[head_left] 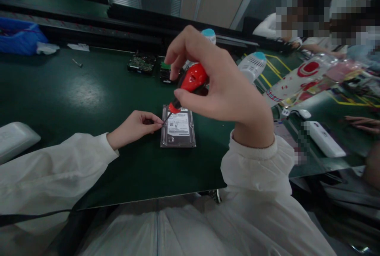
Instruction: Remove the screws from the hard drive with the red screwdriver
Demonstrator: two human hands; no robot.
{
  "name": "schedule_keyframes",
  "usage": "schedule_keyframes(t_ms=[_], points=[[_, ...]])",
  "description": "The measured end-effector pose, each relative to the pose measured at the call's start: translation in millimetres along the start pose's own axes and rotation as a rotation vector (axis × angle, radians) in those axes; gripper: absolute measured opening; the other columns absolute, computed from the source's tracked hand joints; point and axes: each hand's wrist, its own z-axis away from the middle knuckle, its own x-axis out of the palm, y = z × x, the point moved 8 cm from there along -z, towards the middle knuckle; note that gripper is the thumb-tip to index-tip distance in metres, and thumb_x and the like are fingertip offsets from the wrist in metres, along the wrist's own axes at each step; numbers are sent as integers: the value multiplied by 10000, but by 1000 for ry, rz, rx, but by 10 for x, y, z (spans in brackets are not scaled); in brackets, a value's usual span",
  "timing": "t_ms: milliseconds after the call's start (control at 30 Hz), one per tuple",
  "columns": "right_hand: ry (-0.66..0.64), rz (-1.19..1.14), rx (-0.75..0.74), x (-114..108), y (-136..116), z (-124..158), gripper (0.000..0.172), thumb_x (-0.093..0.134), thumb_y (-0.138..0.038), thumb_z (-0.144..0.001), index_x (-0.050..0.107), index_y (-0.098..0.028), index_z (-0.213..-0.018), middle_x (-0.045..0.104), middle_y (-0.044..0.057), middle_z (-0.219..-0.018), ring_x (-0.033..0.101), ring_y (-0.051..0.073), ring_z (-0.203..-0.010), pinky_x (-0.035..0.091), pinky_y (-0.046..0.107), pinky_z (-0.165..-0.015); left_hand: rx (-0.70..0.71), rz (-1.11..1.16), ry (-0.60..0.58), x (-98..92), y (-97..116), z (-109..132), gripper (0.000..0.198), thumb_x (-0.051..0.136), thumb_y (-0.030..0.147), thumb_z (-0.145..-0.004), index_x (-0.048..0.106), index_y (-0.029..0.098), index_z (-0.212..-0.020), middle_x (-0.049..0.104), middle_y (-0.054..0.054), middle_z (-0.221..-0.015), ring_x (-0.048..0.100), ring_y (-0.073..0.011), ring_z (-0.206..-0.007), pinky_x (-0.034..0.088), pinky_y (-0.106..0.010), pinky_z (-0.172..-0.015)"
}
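A hard drive [178,129] lies label up on the green table in front of me. My right hand [219,77] grips a red and black screwdriver [192,77] by its handle, from above. The tool slants down to the left, and its tip meets the left edge of the drive. There the thumb and fingers of my left hand [138,126] are pinched together, at the tip and the drive's edge. Whether they hold the shaft or some small part is too small to tell.
Behind the drive sit two more drives with bare circuit boards [142,62] [166,71]. A blue bin [22,36] stands back left, a white device [18,141] at left. White cylinders with blue caps [252,67] and a bottle [297,75] are at right. People sit beyond.
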Motion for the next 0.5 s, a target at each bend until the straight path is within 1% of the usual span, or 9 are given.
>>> schedule_keyframes(t_ms=[67,100,200,267,333,400,433,500], points=[[-31,-17,-16,10,-18,0,296,626,-128,-770,485,-182,-1025,575,53,-1089,577,140,-953,477,260,-817,1,1,-1,4,14,4,276,798,387,-700,776,157,-850,754,-44,-806,613,-129,-640,487,-257,-597],[-37,-19,-19,13,-23,-1,296,636,-140,-775,485,-177,-1027,572,56,-1092,575,142,-963,476,263,-826,1,0,0,5,19,5,275,798,386,-700,776,156,-850,756,-45,-810,613,-129,-641,487,-257,-600],[-6,-24,-5,1,-14,-5,217,635,-249,-869,485,-179,-1010,577,50,-1084,576,130,-936,473,267,-839,-1,-6,14,-2,27,7,265,795,382,-702,777,158,-844,759,-47,-816,615,-132,-647,495,-266,-617],[19,-34,15,-10,3,-2,195,618,-289,-903,487,-183,-1002,578,42,-1083,580,118,-900,476,263,-822,-6,-12,15,-3,21,8,266,791,384,-707,779,160,-849,757,-46,-811,615,-134,-644,496,-270,-616],[15,-42,15,-11,0,4,195,616,-243,-883,490,-179,-1017,569,47,-1099,589,117,-891,481,259,-808,-7,-15,14,-6,14,8,275,788,389,-709,780,159,-859,756,-46,-811,614,-134,-641,492,-268,-608],[-12,-36,3,-4,-16,9,241,617,-173,-830,490,-173,-1036,559,57,-1112,597,132,-928,485,263,-809,-4,-19,11,-10,12,8,283,785,393,-711,782,156,-866,758,-49,-817,613,-133,-640,489,-265,-602],[-21,-31,-3,-3,-24,10,261,618,-159,-813,488,-176,-1038,557,58,-1111,597,140,-946,487,266,-811,-2,-22,9,-11,13,7,284,785,394,-712,782,156,-866,759,-50,-823,613,-132,-640,488,-265,-601],[-19,-22,-2,-9,-25,7,252,632,-192,-822,480,-190,-1023,560,53,-1104,594,149,-961,489,273,-820,-2,-27,8,-12,18,5,277,785,391,-711,782,157,-859,759,-50,-824,613,-133,-641,490,-265,-601]])
